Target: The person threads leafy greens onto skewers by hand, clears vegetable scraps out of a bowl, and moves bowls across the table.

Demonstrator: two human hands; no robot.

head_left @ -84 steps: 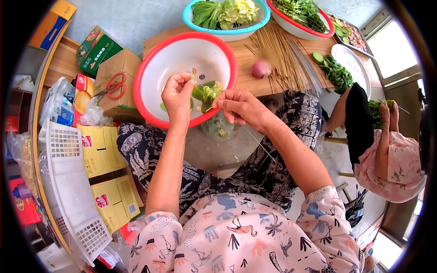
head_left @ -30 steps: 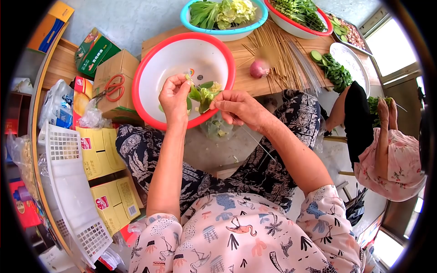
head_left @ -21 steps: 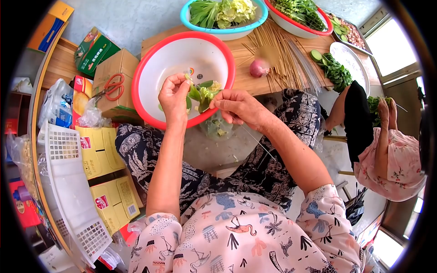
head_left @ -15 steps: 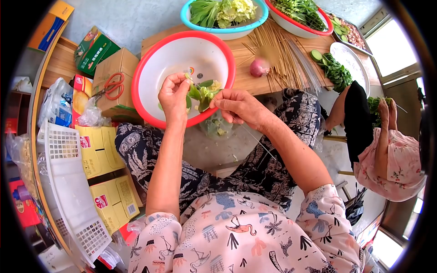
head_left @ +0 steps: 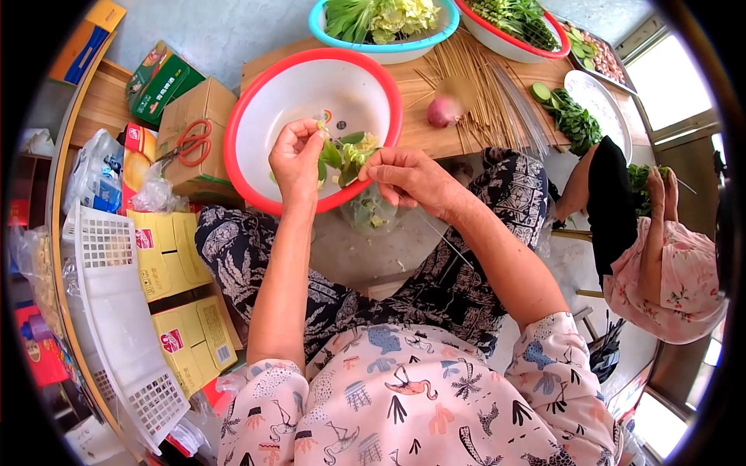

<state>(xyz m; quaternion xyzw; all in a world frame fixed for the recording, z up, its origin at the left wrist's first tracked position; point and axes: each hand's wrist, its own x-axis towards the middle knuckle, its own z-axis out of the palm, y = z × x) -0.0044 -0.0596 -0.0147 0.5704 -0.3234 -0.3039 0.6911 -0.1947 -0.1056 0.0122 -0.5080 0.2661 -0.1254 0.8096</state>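
Over the near side of a white basin with a red rim (head_left: 237,116), my left hand (head_left: 298,163) is closed, its thumb and finger pinching leafy greens (head_left: 347,155). The green and pale yellow leaves bridge the gap between both hands. My right hand (head_left: 410,180) is closed at their right end, and a thin skewer (head_left: 454,248) runs from it down toward my right knee. How far the skewer enters the leaves is hidden by my fingers. Under the basin's rim hangs a clear plastic bag (head_left: 370,213) with leaf scraps.
Loose skewers (head_left: 493,89) and a red onion (head_left: 443,112) lie on the wooden table. Behind are a blue-rimmed basin (head_left: 317,27) and another red-rimmed basin (head_left: 497,48), both with greens. Scissors (head_left: 192,144) rest by a carton at left. A co-worker's hands (head_left: 664,194) hold greens at right.
Almost nothing differs. My right hand has shifted very slightly, and both hands keep their hold beside the leaves.
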